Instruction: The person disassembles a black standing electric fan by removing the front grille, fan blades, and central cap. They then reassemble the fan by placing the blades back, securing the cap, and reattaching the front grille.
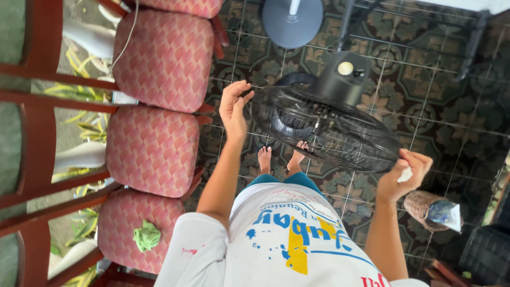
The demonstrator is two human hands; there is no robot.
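A black electric fan (324, 130) stands in front of me on the patterned tile floor, its round wire grille tilted and its motor housing (345, 79) behind it. My left hand (234, 106) is at the grille's left rim, fingers apart and curled, holding nothing. My right hand (406, 172) is at the grille's right rim, closed on a small white piece, maybe a cloth (406, 175). My bare feet (280, 158) show below the fan, near its hidden base.
A row of wooden chairs with red patterned cushions (154, 149) lines the left; a green rag (146, 236) lies on the nearest seat. A grey round stand base (292, 21) sits beyond the fan. At right stand a wicker basket (422, 208) with a plastic bag and a black crate (486, 255).
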